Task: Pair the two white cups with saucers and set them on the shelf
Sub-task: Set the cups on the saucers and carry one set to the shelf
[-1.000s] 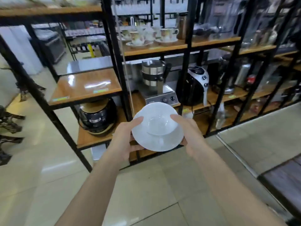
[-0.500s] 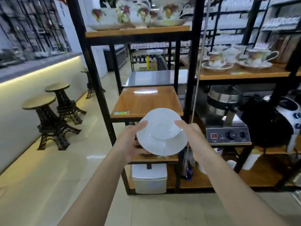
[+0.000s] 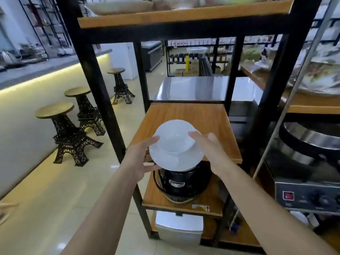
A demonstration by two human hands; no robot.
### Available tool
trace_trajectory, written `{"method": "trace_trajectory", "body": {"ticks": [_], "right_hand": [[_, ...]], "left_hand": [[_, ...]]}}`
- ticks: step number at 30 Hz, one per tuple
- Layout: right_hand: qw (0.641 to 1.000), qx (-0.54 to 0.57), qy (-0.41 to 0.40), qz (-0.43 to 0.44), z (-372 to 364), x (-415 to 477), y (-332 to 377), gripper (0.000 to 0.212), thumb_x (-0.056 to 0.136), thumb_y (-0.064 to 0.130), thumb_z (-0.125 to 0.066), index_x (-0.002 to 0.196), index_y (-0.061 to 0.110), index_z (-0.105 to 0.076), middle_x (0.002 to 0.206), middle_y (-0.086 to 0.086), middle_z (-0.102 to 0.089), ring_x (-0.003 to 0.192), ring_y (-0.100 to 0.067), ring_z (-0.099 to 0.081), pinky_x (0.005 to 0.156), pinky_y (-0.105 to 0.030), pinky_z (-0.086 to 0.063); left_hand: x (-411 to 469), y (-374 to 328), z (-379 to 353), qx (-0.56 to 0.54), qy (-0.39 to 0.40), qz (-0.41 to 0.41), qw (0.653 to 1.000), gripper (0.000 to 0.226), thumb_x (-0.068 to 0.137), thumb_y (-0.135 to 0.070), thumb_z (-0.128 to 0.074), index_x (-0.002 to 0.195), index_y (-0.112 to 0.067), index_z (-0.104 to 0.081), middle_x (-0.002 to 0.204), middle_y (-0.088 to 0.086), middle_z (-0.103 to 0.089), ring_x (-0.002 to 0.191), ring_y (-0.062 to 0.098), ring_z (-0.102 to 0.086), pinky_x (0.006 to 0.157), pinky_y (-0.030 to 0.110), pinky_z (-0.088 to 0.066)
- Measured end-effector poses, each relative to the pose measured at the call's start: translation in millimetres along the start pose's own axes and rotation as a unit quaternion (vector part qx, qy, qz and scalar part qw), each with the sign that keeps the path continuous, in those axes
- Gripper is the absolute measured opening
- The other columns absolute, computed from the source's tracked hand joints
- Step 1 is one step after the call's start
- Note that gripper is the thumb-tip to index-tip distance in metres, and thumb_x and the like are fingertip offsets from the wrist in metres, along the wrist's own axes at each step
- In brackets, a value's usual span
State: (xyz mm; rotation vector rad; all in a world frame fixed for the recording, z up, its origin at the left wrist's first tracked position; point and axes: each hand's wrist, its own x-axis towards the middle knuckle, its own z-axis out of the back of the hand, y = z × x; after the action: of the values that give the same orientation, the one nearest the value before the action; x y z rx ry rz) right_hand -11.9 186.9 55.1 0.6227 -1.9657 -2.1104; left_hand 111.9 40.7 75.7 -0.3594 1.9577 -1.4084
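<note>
A white cup sits on a white saucer, and both of my hands hold the pair between them in front of me. My left hand grips the saucer's left rim, thumb on the cup's edge. My right hand holds the right side, fingers against the cup. The pair hovers over the front edge of a bare wooden shelf in a black metal rack. No second cup or saucer shows.
A black cooker stands on the shelf below, a white box under that. A higher shelf carries crockery. A steel appliance with knobs is at the right. Three tower-shaped stools stand on the tiled floor at the left.
The view has swung left and closer to the rack. The cup and saucer, still held in both hands, now hang over the bare wooden shelf instead of in front of the lower shelves.
</note>
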Motion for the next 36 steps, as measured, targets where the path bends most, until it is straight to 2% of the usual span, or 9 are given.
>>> {"method": "trace_trajectory", "body": {"ticks": [2,5,9,11,13,18,27,32,36], "right_hand": [[1.000,-0.011,0.002,-0.015,-12,26,2,0.054,0.079,0.045,-0.062,0.115,0.009,-0.045,0.100,0.002,-0.050,0.081,-0.006,-0.047,0.055,-0.025,-0.030],[0.999,-0.027,0.001,-0.031,-30,65,8,0.062,0.080,0.045,-0.061,0.125,0.005,-0.044,0.116,-0.008,-0.052,0.092,-0.021,-0.050,0.056,-0.028,-0.032],[0.999,-0.026,0.001,-0.032,-53,110,8,0.043,0.082,0.045,-0.059,0.107,0.013,-0.045,0.091,0.001,-0.050,0.085,-0.018,-0.051,0.054,-0.024,-0.031],[0.998,-0.026,-0.010,-0.055,-63,127,8,0.046,0.081,0.048,-0.059,0.110,0.016,-0.044,0.090,0.004,-0.049,0.081,-0.011,-0.049,0.055,-0.024,-0.030],[0.997,-0.033,-0.020,-0.063,-71,144,7,0.049,0.080,0.050,-0.058,0.114,0.016,-0.046,0.090,0.003,-0.050,0.080,-0.010,-0.049,0.056,-0.024,-0.030],[0.996,-0.056,-0.037,-0.065,-87,176,4,0.044,0.082,0.050,-0.056,0.109,0.018,-0.045,0.088,0.003,-0.049,0.079,-0.011,-0.049,0.055,-0.024,-0.032],[0.994,-0.094,-0.033,-0.043,-106,207,1,0.043,0.083,0.050,-0.055,0.103,0.011,-0.054,0.087,0.000,-0.054,0.078,-0.012,-0.052,0.057,-0.024,-0.037],[0.990,-0.124,-0.036,-0.053,-108,215,-5,0.043,0.083,0.048,-0.055,0.101,0.009,-0.054,0.083,0.000,-0.052,0.074,-0.011,-0.051,0.055,-0.024,-0.036],[0.987,-0.142,-0.027,-0.065,-107,218,-9,0.043,0.084,0.048,-0.054,0.098,0.008,-0.055,0.083,-0.001,-0.052,0.074,-0.012,-0.051,0.057,-0.025,-0.038]], "left_hand": [[25,-5,2,0.000,-0.012,0.002,1.000,0.054,0.070,-0.031,-0.075,0.118,-0.017,-0.055,0.108,0.010,-0.062,0.088,0.030,-0.064,0.052,0.037,-0.057],[65,-13,3,-0.004,-0.037,0.005,0.999,0.058,0.070,-0.031,-0.076,0.121,-0.013,-0.055,0.113,0.010,-0.062,0.096,0.032,-0.062,0.059,0.040,-0.058],[118,-29,4,0.000,-0.061,0.019,0.998,0.045,0.071,-0.030,-0.077,0.107,-0.008,-0.061,0.101,0.009,-0.067,0.088,0.029,-0.065,0.063,0.040,-0.058],[139,-36,4,0.000,-0.070,0.005,0.998,0.040,0.071,-0.029,-0.077,0.102,-0.007,-0.062,0.095,0.009,-0.068,0.081,0.028,-0.066,0.051,0.034,-0.056],[161,-42,4,0.017,-0.090,-0.022,0.996,0.038,0.071,-0.029,-0.077,0.096,-0.004,-0.063,0.095,0.012,-0.068,0.082,0.030,-0.066,0.051,0.035,-0.055],[203,-48,9,0.046,-0.109,-0.047,0.992,0.039,0.070,-0.028,-0.078,0.089,0.004,-0.064,0.089,0.018,-0.063,0.085,0.035,-0.061,0.083,0.050,-0.052],[242,-45,17,0.059,-0.139,-0.062,0.987,0.039,0.071,-0.036,-0.076,0.090,-0.003,-0.066,0.090,0.013,-0.069,0.086,0.030,-0.065,0.074,0.039,-0.054],[249,-39,20,0.063,-0.149,-0.052,0.986,0.029,0.071,-0.036,-0.076,0.070,-0.011,-0.060,0.075,0.005,-0.063,0.075,0.023,-0.060,0.057,0.030,-0.045],[252,-33,23,0.078,-0.145,-0.033,0.986,0.031,0.071,-0.040,-0.075,0.076,-0.013,-0.060,0.079,0.004,-0.064,0.078,0.024,-0.060,0.059,0.031,-0.043]]}}
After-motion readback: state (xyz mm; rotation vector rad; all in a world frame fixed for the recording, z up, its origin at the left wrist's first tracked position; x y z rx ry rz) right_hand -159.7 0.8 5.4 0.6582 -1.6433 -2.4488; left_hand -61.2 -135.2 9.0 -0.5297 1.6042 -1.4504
